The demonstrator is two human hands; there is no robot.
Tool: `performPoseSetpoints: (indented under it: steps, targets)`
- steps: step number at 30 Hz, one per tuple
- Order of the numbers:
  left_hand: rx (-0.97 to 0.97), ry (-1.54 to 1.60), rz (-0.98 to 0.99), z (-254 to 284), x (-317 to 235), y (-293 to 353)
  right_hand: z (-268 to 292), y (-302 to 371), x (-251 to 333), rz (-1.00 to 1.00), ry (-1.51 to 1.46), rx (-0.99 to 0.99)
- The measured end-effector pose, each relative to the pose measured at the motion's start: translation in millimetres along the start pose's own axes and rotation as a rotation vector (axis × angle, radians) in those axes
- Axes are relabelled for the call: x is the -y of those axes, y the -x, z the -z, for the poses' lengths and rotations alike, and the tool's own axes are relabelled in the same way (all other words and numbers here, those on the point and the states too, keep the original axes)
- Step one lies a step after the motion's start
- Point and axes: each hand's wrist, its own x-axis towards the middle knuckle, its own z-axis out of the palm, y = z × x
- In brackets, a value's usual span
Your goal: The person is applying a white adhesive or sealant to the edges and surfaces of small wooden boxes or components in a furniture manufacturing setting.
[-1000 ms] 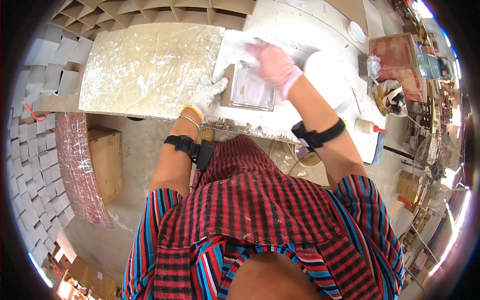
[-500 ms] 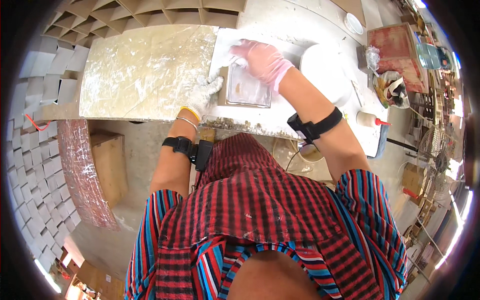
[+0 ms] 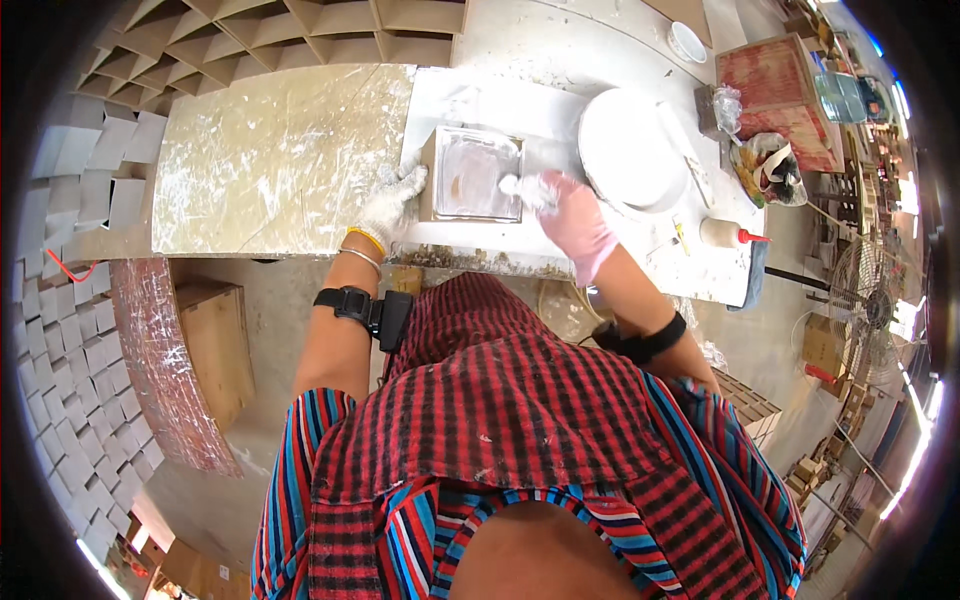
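A shallow square box with brown sides lies on the white part of the workbench, its top face smeared with white. My left hand, in a white glove with a yellow cuff, is at the box's left side. Its fingers are apart, and the fingertips touch or nearly touch the box. At the right edge of the box, my right hand in a thin pink glove is closed around a white crumpled wad. The far end of the wad reaches over the box's rim.
A round white basin stands right of the box. Beyond it lie a bottle with a red nozzle and a bag. A scuffed board covers the bench's left. Behind is a cardboard grid; a fan stands far right.
My right hand has come from the box's far edge toward me and right, baring the whole top. My left hand stays at the box's left side. The view has shifted slightly.
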Motion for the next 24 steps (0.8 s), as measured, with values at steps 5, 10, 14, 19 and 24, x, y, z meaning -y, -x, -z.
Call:
performPoseSetpoints:
  steps: [5,10,14,19,24]
  targets:
    - [-0.003,-0.003,0.018,19.0,4.1,-5.9,31.1,-22.6,17.1,-0.115,-0.169,0.081]
    - [-0.055,-0.110,-0.007,7.7,-0.1,-4.0,-5.7,-24.9,-8.1,0.017,-0.111,-0.075]
    - [-0.008,0.028,0.007,4.7,-0.5,-0.2,16.5,24.1,23.6,0.070,0.015,0.128]
    - [-0.013,0.066,0.005,17.4,4.9,-7.5,16.2,13.4,8.2,0.092,-0.116,0.106]
    - [0.023,0.063,-0.004,4.7,2.0,-5.0,-21.5,48.1,-15.0,0.393,0.002,0.006]
